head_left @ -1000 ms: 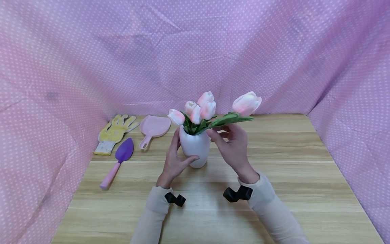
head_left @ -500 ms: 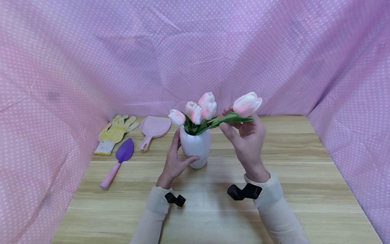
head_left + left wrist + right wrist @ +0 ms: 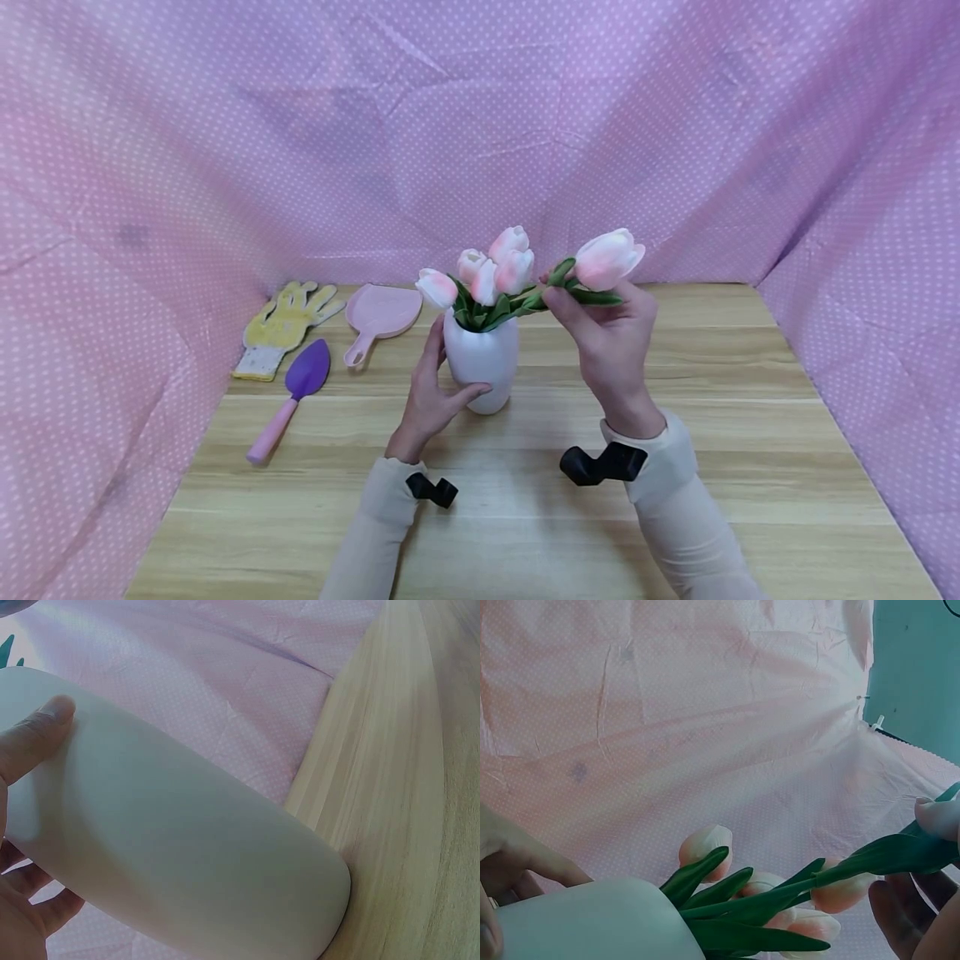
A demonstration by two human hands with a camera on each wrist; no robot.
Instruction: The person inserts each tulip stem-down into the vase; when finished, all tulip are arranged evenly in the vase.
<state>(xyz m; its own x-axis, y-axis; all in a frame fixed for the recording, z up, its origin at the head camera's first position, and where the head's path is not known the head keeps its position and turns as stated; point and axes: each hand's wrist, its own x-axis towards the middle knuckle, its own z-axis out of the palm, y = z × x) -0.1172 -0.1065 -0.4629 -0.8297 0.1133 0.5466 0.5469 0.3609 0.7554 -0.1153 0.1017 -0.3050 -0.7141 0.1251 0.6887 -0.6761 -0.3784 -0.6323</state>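
A white vase [image 3: 482,367] stands upright on the table, holding several pink-and-white tulips [image 3: 514,271] with green leaves. My left hand [image 3: 429,400] grips the vase from its left side; in the left wrist view the thumb [image 3: 37,735] lies across the vase's wall and other fingers curl beneath. One tulip [image 3: 609,259] leans far out to the right of the bunch, its stem still in the vase mouth. My right hand [image 3: 611,350] pinches this tulip's leaf and stem just below the bloom. The right wrist view shows the stem [image 3: 750,904] running from the vase rim to those fingers.
On the left of the wooden table [image 3: 750,467] lie a yellow-and-white glove [image 3: 281,329], a purple trowel [image 3: 306,371] with a pink handle, and a pink dustpan [image 3: 381,312]. Pink dotted cloth [image 3: 480,142] hangs behind and at both sides.
My right hand has moved right and outward along the leaning tulip, from near the vase rim to below its bloom, and bends a leaf upward. The left hand and vase stay put.
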